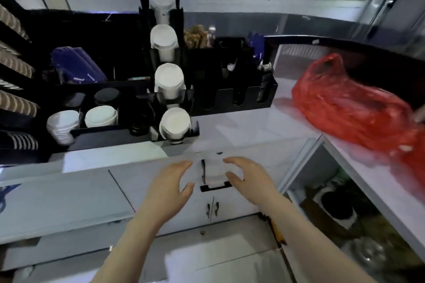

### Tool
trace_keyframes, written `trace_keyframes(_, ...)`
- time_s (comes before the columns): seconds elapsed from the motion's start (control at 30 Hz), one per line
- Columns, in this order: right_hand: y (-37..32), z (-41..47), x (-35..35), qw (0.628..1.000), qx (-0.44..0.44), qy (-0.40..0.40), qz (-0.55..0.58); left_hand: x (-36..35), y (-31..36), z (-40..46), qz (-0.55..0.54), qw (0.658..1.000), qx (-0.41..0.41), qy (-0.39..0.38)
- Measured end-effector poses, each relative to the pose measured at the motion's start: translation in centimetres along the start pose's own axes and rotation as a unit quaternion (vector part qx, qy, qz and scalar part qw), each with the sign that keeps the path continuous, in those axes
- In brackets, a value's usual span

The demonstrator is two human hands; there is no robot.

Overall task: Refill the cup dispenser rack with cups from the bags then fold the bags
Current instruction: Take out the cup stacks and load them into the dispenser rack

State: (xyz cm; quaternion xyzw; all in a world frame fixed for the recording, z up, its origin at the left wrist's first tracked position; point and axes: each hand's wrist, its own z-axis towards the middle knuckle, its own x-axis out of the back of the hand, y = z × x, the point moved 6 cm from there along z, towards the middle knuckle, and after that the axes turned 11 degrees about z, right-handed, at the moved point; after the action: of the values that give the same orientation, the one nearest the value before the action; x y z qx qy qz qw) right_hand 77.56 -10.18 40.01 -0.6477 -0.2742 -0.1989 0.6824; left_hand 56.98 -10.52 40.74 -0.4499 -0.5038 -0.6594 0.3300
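Note:
The black cup dispenser rack [147, 30] stands at the back of the white counter [241, 126]. Its slots hold stacks of white cups, the lowest cup stack [175, 123] being nearest the counter. In front of the counter edge, a blurred clear plastic thing [213, 169] hangs between my hands; bag or cups, I cannot tell. My right hand [248, 179] curls its fingers and thumb round the thing's right side. My left hand [169, 184] is beside it, fingers relaxed and apart from it. A red plastic bag [351, 112] lies on the right counter.
White lids [100, 116] and black lids [107, 96] sit in trays left of the rack. A black organiser [234, 99] with stirrers stands behind. Another person's fingers [420, 115] touch the red bag at the right edge. An open cupboard [345, 209] is below right.

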Motion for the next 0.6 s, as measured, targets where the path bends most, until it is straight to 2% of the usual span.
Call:
trace_keyframes(0.27,5.4,2.4,16.8,0.996,0.042,0.073,-0.028,-2.4,13.0,9.3,-0.066,0.997,0.027,0.043)
trace_keyframes(0.43,7.4,4.3,21.6,0.994,0.051,0.09,-0.024,-2.7,15.8,13.5,-0.074,0.995,0.035,0.057)
trace_keyframes(0.6,8.8,8.6,23.4,0.993,0.057,0.102,-0.022,-3.1,15.0,18.1,-0.091,0.992,0.049,0.068)
